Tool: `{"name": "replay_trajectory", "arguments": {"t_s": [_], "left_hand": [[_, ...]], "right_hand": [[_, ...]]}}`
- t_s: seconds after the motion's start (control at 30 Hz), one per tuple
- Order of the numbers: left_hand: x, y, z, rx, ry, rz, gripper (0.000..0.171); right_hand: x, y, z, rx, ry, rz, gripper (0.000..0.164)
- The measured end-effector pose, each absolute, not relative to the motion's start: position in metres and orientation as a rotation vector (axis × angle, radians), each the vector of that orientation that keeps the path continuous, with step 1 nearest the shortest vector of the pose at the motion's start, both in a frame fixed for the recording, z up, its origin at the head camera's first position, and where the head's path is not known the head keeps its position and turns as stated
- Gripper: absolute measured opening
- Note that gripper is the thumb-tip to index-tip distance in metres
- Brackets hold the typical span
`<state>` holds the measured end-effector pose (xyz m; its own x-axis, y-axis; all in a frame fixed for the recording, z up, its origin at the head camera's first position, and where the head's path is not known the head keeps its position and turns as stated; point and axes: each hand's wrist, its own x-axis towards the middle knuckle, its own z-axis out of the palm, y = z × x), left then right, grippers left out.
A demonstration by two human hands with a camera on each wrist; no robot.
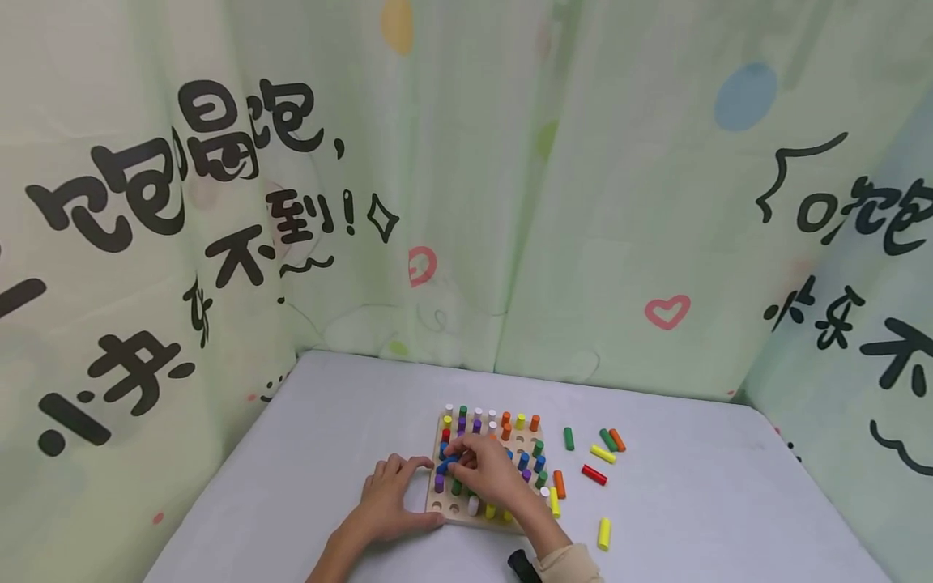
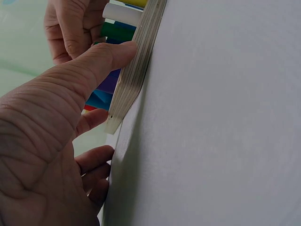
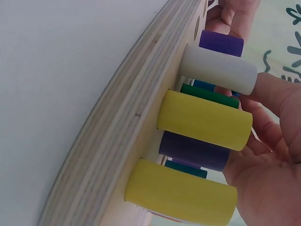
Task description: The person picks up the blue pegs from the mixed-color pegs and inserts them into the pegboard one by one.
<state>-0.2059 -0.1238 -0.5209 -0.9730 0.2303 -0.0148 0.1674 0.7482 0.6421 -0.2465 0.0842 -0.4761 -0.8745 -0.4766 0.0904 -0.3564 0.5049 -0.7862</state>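
Note:
A wooden pegboard (image 1: 477, 522) stands on the table, filled with rows of coloured pegs. My right hand (image 1: 487, 471) reaches over it and pinches a blue peg (image 1: 443, 467) between thumb and fingertips, tilted above the board's left side. In the right wrist view the fingers of that hand (image 3: 277, 127) are partly behind yellow pegs (image 3: 204, 120) and a white peg (image 3: 218, 69). My left hand (image 1: 389, 500) spreads around the near-left corner. Its straight thumb (image 2: 106, 55) lies against the board's front edge (image 2: 136, 66), and its index finger touches the left side.
Right of the board lie several loose pegs, among them a red peg (image 1: 594, 474), a green peg (image 1: 568, 438) and a yellow peg (image 1: 604, 534). A dark object (image 1: 521, 565) sits by the right sleeve (image 1: 570, 564). Printed curtains (image 1: 583, 202) surround the white table (image 1: 685, 486).

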Motion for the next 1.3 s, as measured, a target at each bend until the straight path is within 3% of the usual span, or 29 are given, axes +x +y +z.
{"name": "replay_trajectory", "arguments": {"t_s": [0.63, 1.3], "left_hand": [[-0.21, -0.122, -0.524, 0.318, 2.847, 1.006, 0.078], [-0.213, -0.124, -0.522, 0.234, 2.857, 0.996, 0.081]], "right_hand": [[-0.238, 0.084, -0.477, -0.63, 2.615, -1.478, 0.017], [-0.194, 0.115, -0.465, -0.372, 2.562, -1.669, 0.026]]}}
